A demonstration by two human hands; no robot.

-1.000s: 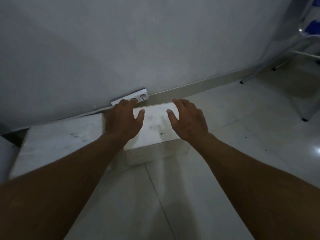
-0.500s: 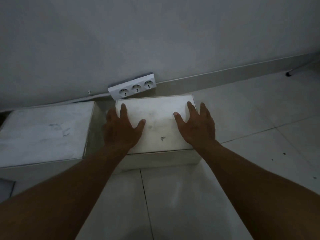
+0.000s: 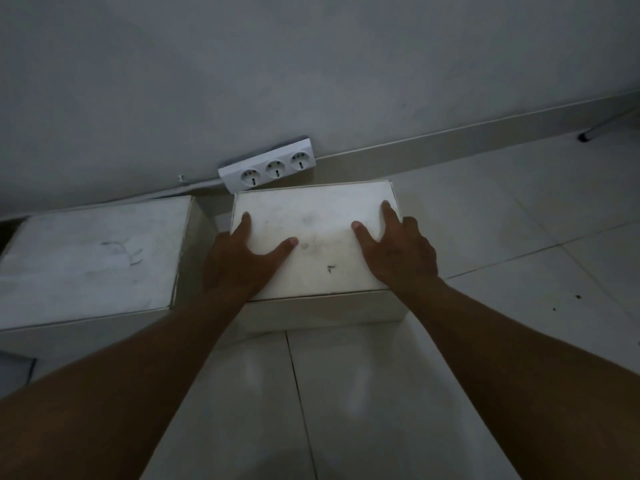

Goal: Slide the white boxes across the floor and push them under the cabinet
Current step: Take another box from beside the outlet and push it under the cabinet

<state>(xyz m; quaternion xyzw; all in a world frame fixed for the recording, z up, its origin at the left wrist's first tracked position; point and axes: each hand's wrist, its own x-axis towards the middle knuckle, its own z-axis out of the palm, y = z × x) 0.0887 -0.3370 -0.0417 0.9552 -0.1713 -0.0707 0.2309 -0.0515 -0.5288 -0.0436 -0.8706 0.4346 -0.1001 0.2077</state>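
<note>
Two white boxes stand on the tiled floor against the wall. The nearer, smaller white box (image 3: pixel 318 230) lies straight ahead, with scuff marks on its lid. My left hand (image 3: pixel 239 261) clasps its left edge, thumb on the lid and fingers down the side. My right hand (image 3: pixel 401 254) clasps its right edge the same way, with the thumb and one finger on top. A larger white box (image 3: pixel 90 258) sits to the left, separated by a narrow gap. No cabinet is in view.
A white three-socket power strip (image 3: pixel 268 166) leans on the baseboard (image 3: pixel 450 143) just behind the smaller box. A thin metal leg with a black foot (image 3: pixel 583 137) touches the floor at the far right. Bare glossy tiles (image 3: pixel 502 220) stretch to the right.
My hands slid from the lid's far end outward to the box's two side edges. The view swung left and downward, so the metal frame at the right left the picture.
</note>
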